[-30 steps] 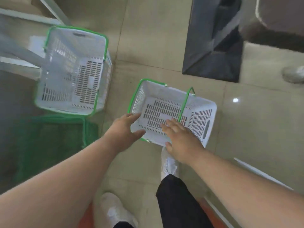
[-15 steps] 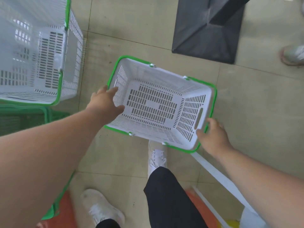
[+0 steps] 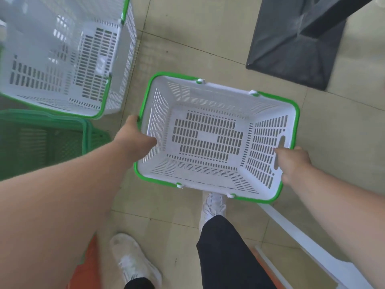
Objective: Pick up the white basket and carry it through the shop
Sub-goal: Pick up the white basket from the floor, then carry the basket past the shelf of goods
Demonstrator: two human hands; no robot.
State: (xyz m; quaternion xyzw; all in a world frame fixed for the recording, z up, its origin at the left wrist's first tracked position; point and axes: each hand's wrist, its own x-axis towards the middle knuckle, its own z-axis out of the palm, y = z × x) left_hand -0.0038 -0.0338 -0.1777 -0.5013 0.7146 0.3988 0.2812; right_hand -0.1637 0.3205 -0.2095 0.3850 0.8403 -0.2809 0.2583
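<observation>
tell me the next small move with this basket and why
Probably step forward, carrying the white basket level. The left hand and right hand already grip its opposite short ends, and it looks lifted clear of the tiled floor. Steer right of the basket stack and left of the dark stand base.

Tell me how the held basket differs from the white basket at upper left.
The held basket is gripped at both ends, by the left hand and the right hand; the upper-left basket is untouched. The held basket shows fully; the upper-left basket is cut off by the frame. The upper-left basket sits beside a green basket; the held one is apart. Both are white, slotted, green-rimmed and empty.
</observation>
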